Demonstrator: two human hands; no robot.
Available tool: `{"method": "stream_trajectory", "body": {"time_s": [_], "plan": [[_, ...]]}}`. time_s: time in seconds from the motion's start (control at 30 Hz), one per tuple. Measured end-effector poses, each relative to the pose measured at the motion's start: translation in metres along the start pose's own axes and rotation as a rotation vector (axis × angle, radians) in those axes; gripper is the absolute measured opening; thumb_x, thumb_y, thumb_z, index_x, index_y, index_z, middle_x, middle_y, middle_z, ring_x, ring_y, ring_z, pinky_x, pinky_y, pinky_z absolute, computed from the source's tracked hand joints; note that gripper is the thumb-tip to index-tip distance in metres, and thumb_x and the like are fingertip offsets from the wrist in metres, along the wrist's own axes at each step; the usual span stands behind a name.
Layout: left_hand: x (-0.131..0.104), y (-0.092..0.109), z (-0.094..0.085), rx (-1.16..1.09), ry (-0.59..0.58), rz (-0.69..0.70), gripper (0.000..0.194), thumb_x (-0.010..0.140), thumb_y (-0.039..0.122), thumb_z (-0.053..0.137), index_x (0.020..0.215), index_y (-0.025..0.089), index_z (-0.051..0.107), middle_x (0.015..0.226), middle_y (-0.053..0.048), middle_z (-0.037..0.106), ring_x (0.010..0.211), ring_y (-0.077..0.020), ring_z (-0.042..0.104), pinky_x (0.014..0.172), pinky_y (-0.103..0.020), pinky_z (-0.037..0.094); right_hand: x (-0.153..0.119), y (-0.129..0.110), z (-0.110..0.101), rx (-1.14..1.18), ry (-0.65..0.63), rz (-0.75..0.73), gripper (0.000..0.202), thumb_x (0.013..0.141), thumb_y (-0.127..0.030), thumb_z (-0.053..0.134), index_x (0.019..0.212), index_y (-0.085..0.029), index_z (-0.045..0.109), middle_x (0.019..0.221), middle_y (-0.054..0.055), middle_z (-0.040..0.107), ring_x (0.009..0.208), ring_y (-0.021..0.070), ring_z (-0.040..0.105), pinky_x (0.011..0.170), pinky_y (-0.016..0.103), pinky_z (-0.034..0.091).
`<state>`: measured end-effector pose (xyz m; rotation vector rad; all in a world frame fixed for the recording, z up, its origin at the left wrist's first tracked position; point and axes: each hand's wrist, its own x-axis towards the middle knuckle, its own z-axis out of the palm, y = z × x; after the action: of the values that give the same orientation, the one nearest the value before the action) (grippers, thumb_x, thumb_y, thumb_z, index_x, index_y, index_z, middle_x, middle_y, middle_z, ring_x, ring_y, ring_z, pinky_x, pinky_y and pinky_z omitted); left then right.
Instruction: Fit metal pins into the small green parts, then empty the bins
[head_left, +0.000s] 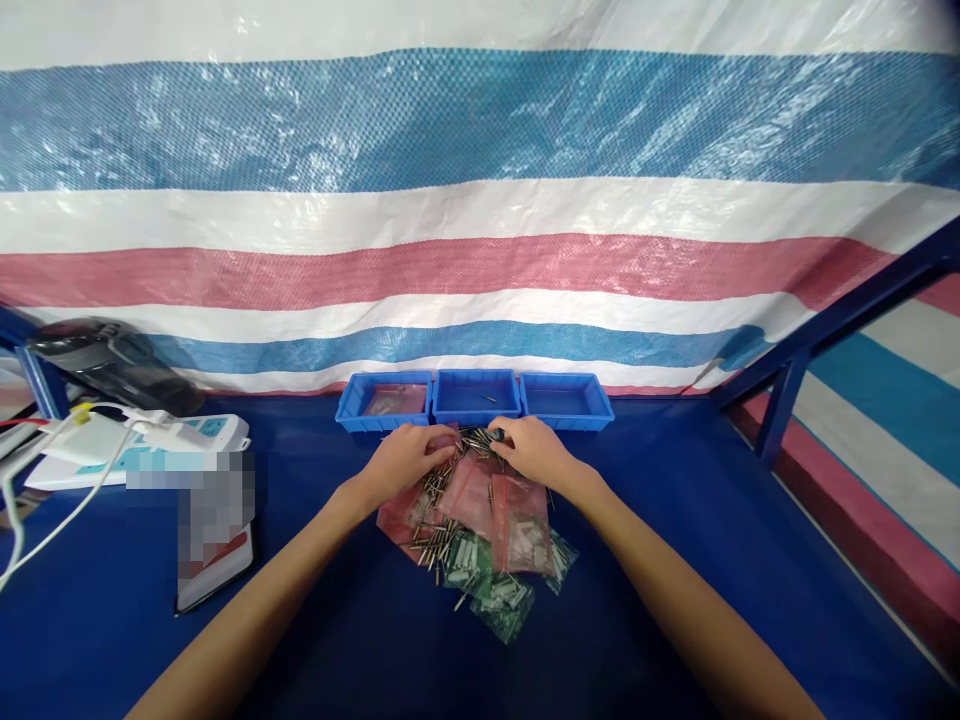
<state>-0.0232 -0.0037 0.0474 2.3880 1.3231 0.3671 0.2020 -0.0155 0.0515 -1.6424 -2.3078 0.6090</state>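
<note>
My left hand (405,460) reaches into the far left side of a pile, fingers curled beside a reddish plastic bag; what they grip is hidden. Across from it, my right hand (538,452) has thumb and fingers closed at the pile's far edge, with something small and dark at the tips. Between and below the hands lie many loose thin metal pins (433,535). Reddish zip bags (471,497) overlap them, one with pale pieces (523,540) inside. Nearer me are green-tinted clear bags (504,605) holding small light-coloured parts.
Three blue bins stand behind the pile: the left bin (349,402) holds a reddish bag, the middle bin (475,413) a small metal piece, and the right bin (568,420) is beside them. A white power strip (225,432), cables and a dark bottle (142,370) are at left.
</note>
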Motion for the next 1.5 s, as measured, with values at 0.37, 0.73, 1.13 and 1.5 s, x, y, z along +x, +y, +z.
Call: {"method": "stream_trajectory", "body": {"time_s": [0.37, 0.73, 1.13, 1.5], "plan": [[0.0, 0.011, 0.005, 0.042, -0.022, 0.001, 0.021, 0.089, 0.03, 0.049, 0.097, 0.025, 0.068, 0.084, -0.001, 0.071, 0.073, -0.0178, 0.062, 0.062, -0.024, 0.039, -0.002, 0.002, 0.002, 0.12, -0.013, -0.056, 0.018, 0.085, -0.026, 0.057, 0.098, -0.018, 0.066, 0.075, 0.005, 0.068, 0.063, 0.0149, 0.057, 0.058, 0.024, 0.032], [0.0, 0.008, 0.005, -0.031, 0.002, 0.09, 0.019, 0.091, 0.027, 0.047, 0.087, 0.02, 0.064, 0.085, -0.001, 0.068, 0.075, -0.016, 0.061, 0.066, -0.025, 0.04, -0.001, 0.004, 0.0, 0.15, -0.013, -0.077, 0.02, 0.085, -0.026, 0.057, 0.101, -0.018, 0.067, 0.073, 0.005, 0.069, 0.064, 0.015, 0.058, 0.058, 0.024, 0.034], [-0.006, 0.027, 0.003, -0.48, 0.338, 0.016, 0.022, 0.088, 0.035, 0.055, 0.088, 0.016, 0.066, 0.074, -0.001, 0.064, 0.06, -0.011, 0.054, 0.058, -0.021, 0.041, -0.008, -0.011, -0.008, 0.385, 0.013, -0.214, 0.02, 0.089, -0.027, 0.051, 0.09, -0.017, 0.068, 0.066, 0.0, 0.063, 0.059, 0.0099, 0.052, 0.057, 0.023, 0.034], [-0.009, 0.033, 0.013, -0.901, 0.359, -0.122, 0.022, 0.08, 0.035, 0.065, 0.089, 0.014, 0.065, 0.06, 0.003, 0.054, 0.049, -0.0065, 0.045, 0.047, -0.017, 0.037, -0.013, -0.018, -0.018, 0.486, 0.085, -0.22, 0.018, 0.09, -0.025, 0.045, 0.079, -0.017, 0.057, 0.06, -0.003, 0.052, 0.054, 0.0081, 0.045, 0.053, 0.022, 0.031]]}}
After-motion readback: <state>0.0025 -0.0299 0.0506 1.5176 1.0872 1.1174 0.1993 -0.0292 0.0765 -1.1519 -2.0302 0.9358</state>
